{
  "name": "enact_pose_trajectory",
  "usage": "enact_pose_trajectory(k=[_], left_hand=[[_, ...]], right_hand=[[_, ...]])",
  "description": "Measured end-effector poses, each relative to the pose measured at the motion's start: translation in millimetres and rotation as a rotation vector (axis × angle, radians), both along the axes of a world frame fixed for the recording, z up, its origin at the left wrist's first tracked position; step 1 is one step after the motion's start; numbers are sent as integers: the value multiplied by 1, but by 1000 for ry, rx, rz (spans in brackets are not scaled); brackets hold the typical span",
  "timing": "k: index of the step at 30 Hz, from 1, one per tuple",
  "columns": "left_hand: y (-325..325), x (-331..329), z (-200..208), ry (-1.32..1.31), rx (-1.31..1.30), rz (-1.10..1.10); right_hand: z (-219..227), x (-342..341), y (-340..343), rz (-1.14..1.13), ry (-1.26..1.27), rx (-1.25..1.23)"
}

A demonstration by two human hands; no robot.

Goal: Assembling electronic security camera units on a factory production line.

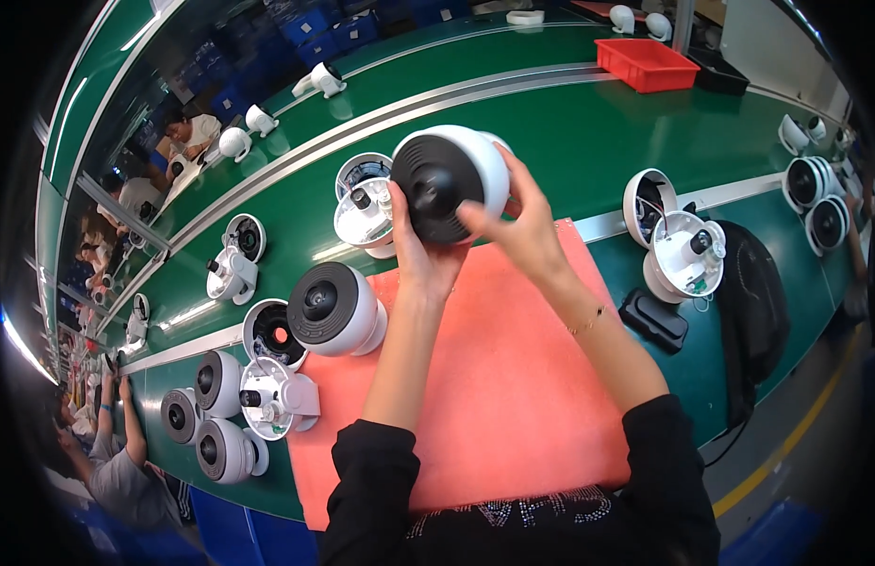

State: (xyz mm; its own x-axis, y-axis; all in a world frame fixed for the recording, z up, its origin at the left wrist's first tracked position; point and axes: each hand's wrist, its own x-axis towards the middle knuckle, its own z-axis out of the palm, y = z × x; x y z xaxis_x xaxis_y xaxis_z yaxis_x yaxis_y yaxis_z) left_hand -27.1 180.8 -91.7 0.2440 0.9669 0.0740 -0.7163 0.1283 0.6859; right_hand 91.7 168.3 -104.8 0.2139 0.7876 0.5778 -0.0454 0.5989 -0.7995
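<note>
Above the far part of a pink mat (513, 377), both my hands hold a round security camera (433, 174) with a white housing and a ridged black face. My left hand (428, 250) cups it from below and along its left side. The thumb of my right hand (527, 231) lies against the black face, while its fingers wrap behind the white shell. A similar assembled camera (326, 307) sits on the mat's left edge. Nearby is an opened camera (277, 398) with its inner lens showing. Another opened one (364, 215) stands on the green belt just behind my left hand.
Several assembled cameras (220, 451) cluster at left. To the right are an opened camera (684, 253), a black case (654, 319) and a black bag (753, 302). A red tray (645, 68) stands far right. Co-workers sit along the left.
</note>
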Motion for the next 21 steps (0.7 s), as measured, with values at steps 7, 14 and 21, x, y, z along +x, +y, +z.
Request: enact_pose_trajectory(k=[7, 14, 21], left_hand=[[33, -28, -59, -130, -320, 313], [81, -46, -100, -120, -176, 541], [47, -50, -36, 101, -109, 351]], right_hand=[[-19, 42, 65, 150, 737, -544], [-52, 62, 65, 159, 586, -683], [-26, 66, -9, -68, -534, -288]])
